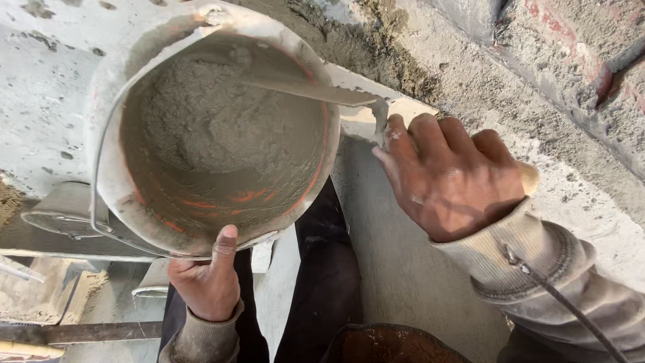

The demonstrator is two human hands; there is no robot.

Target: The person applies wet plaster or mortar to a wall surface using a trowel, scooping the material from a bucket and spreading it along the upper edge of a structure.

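Gripping the rim of the mortar bucket (215,134) from below, left hand (208,279) pinching it, thumb up the outer wall. Right hand (450,178) wrapped tight around the trowel (316,91), blade dipped into the wet grey mortar (215,128). Bucket raised and tipped against the rough wall (430,74). Likely trouble: rim slipping from that narrow pinch, mortar spilling over the dark trousers (322,269); overloaded blade shedding before reaching brick.

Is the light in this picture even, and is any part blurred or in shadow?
Head view: soft daylight, no glare; the bucket wall shades its mortar on the left side; right hand and left hand are sharp; the lower edge of the frame lies darker.
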